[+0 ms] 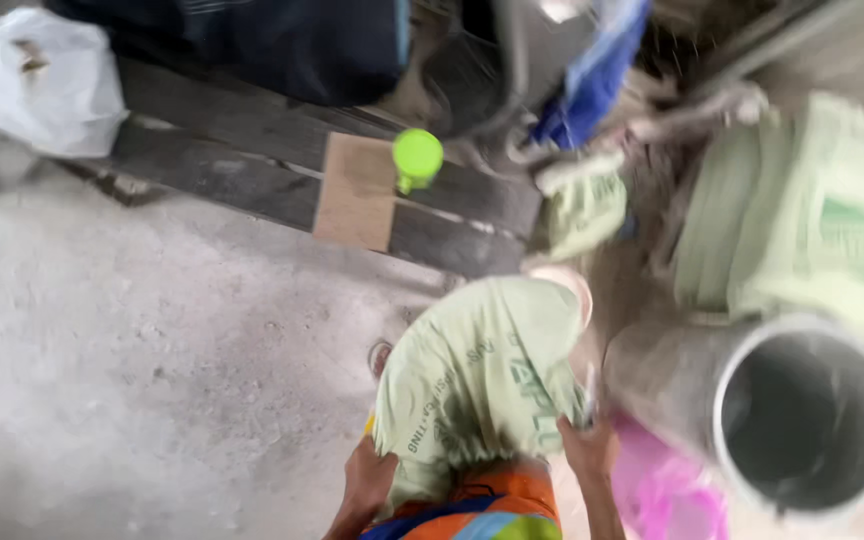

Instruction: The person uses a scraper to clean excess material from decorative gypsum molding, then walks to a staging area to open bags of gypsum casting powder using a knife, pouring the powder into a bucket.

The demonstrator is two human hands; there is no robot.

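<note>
A: Head view, blurred. The sack [477,375], pale green, hangs low in the middle, above the grey floor [152,380], its lower edge against orange cloth [497,500].

B: How is it held?

A: From both bottom corners: left hand [367,485] closed on the left edge, right hand [587,450] closed on the right. Judged so, the mouth points away from the person, probably over a pale rim [567,285] showing just beyond it.

B: And around it?

A: A grey pipe [802,415] lies just right, open end toward the camera, over something pink [662,495]. Another sack [802,220] lies behind. Farther off, dark planks [252,150] bear a green-capped bottle [417,160] and a cardboard piece [357,190]; a white bag [37,80] sits far left.
</note>
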